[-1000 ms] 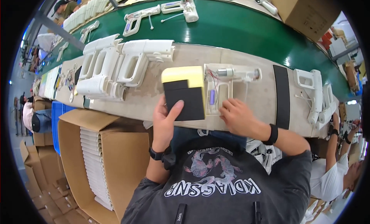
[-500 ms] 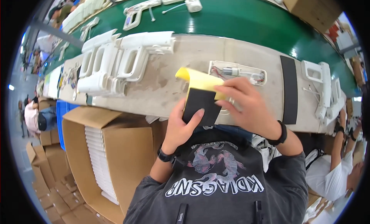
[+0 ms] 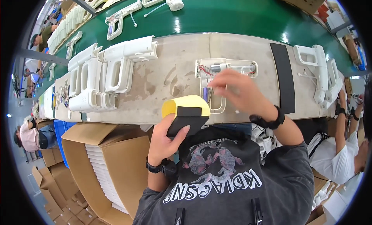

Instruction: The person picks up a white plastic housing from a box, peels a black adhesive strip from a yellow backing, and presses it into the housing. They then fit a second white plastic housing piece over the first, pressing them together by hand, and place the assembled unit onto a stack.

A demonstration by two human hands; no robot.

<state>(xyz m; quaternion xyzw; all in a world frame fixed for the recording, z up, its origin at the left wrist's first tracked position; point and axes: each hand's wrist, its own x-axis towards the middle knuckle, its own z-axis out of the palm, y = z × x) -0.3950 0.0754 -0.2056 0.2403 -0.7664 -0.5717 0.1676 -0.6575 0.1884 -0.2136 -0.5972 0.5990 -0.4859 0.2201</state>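
**Asker:** Two hands are in view — what is each doing?

**Describer:** The left hand [image 3: 167, 141] is clamped around a black and yellow sponge block [image 3: 186, 113], thumb on the black face, fingers wrapped behind. It holds the block up over the near edge of the grey workbench [image 3: 170, 75]. The right hand [image 3: 238, 89] hovers over an open white housing half [image 3: 224, 83] lying on the bench. Its fingers are slightly blurred, loosely curled and a little apart, gripping nothing I can make out.

**Asker:** How many of each thing?

**Describer:** One sponge block. One open housing half, showing a small motor and red wires inside. Left of it, a cluster of about four white gun-shaped shells [image 3: 106, 75], and about two more at the bench's right end [image 3: 319, 72]. One black strip [image 3: 285, 79] lies across the bench. Three assembled white pieces ride the green conveyor belt [image 3: 232, 12] beyond. One open cardboard box [image 3: 104, 167] of stacked white trays stands below left.

**Asker:** What differs from half a second earlier?

**Describer:** Then both hands gripped the block together. The right hand has since let go and moved over the housing.
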